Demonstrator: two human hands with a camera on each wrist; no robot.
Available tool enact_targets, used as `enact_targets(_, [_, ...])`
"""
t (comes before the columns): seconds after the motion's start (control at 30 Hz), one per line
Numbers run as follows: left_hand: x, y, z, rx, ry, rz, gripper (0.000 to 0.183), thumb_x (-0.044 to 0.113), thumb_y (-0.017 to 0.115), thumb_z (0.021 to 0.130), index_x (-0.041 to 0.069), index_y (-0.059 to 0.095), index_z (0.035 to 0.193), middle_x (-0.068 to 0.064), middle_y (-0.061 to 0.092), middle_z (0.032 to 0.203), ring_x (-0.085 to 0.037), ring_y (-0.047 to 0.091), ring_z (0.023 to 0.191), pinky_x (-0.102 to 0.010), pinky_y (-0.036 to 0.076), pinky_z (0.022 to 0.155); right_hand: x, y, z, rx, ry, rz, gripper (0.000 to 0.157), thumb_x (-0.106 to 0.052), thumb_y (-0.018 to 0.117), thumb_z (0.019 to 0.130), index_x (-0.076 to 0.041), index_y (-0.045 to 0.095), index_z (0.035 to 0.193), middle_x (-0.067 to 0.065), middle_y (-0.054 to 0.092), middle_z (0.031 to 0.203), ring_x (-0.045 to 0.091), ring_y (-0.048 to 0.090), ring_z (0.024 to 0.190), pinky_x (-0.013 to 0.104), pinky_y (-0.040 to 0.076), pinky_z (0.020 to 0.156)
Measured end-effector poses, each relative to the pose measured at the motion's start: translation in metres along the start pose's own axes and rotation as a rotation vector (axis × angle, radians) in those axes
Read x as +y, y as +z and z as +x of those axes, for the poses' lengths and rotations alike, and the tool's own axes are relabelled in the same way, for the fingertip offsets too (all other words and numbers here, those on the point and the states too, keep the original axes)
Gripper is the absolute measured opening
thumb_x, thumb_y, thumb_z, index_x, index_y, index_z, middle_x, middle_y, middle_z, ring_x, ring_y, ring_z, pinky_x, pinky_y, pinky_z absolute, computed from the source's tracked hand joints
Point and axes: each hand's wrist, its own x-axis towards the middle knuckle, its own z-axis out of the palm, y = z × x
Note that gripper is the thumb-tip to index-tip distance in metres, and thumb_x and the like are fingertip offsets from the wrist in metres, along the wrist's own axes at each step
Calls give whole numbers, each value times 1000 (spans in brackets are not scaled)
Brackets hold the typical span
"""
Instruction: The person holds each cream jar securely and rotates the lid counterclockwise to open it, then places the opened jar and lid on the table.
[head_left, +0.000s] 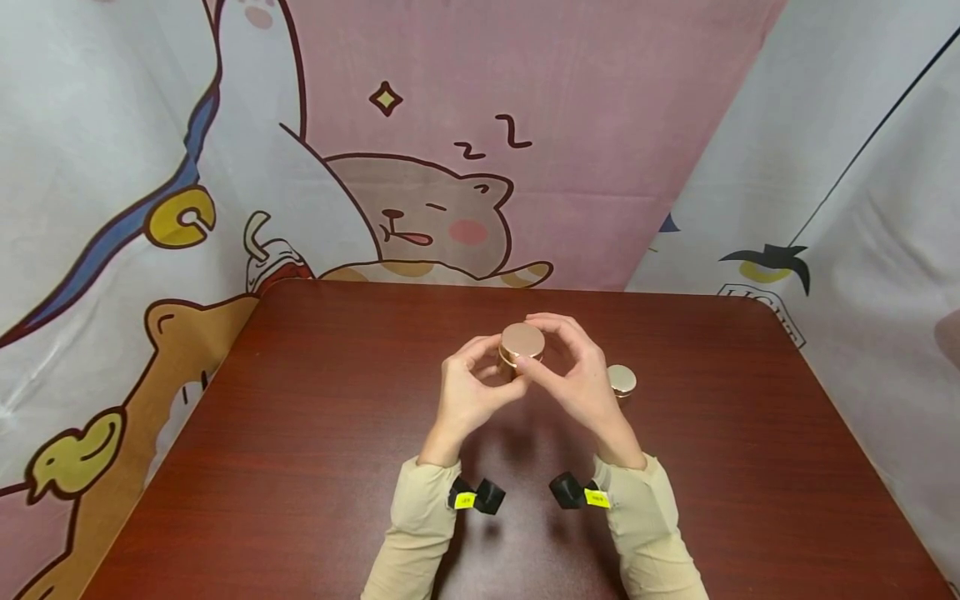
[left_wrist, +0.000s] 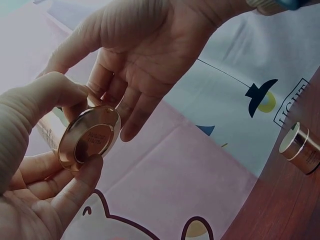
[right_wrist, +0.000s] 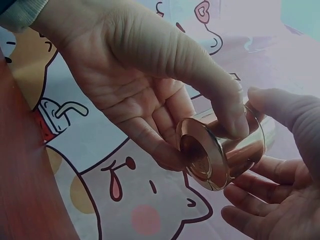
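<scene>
A shiny rose-gold, round cosmetic jar (head_left: pixel 522 340) is held between both hands above the table. My left hand (head_left: pixel 467 393) grips its left side with thumb and fingers. From the right, my right hand (head_left: pixel 583 385) pinches it, the thumb lying against its near side. In the left wrist view, the flared round end of the jar (left_wrist: pixel 92 139) shows small raised lettering inside a ring, too dim to read. The right wrist view has the right thumb pressed on the side of the jar (right_wrist: pixel 243 152). Fingers hide parts of it.
A second, small gold jar (head_left: pixel 622 379) with a pale top stands on the reddish-brown table (head_left: pixel 300 442), just right of my right hand. Behind the table hangs a cloth (head_left: pixel 585 200) with cartoon animals. Small black cameras (head_left: pixel 491 497) sit at both wrists.
</scene>
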Motion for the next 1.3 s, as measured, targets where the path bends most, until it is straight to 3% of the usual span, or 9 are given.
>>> enact_targets(0.53, [-2,-1,0,-1,6,12,43,-7,84,73,-8,72,115,-21,70,102,-11,65,92,-27,61,80,1,0,0,10,-35,21,47,21,72,79,15,61,124,24,62,124,6,62,117,20,51,102])
enact_targets(0.67, [-4,-1,-1,2,14,20,43,-6,85,73,-9,72,114,-22,70,102,-13,66,91,-28,62,80,0,-1,0,21,-23,19,48,19,73,79,15,61,125,17,63,124,7,62,117,22,52,101])
enact_targets(0.97, [-7,-9,0,27,7,40,45,-8,85,72,-10,71,115,-23,70,103,-22,68,93,-32,63,82,0,-4,-3,43,-2,17,47,20,73,79,13,62,124,19,64,123,7,63,114,20,52,98])
enact_targets(1.3, [-11,-25,1,89,0,80,45,-9,85,71,-12,69,114,-27,70,103,-33,69,94,-25,60,80,3,-12,-7,71,6,54,44,21,70,81,17,60,123,-7,66,117,6,64,109,17,52,94])
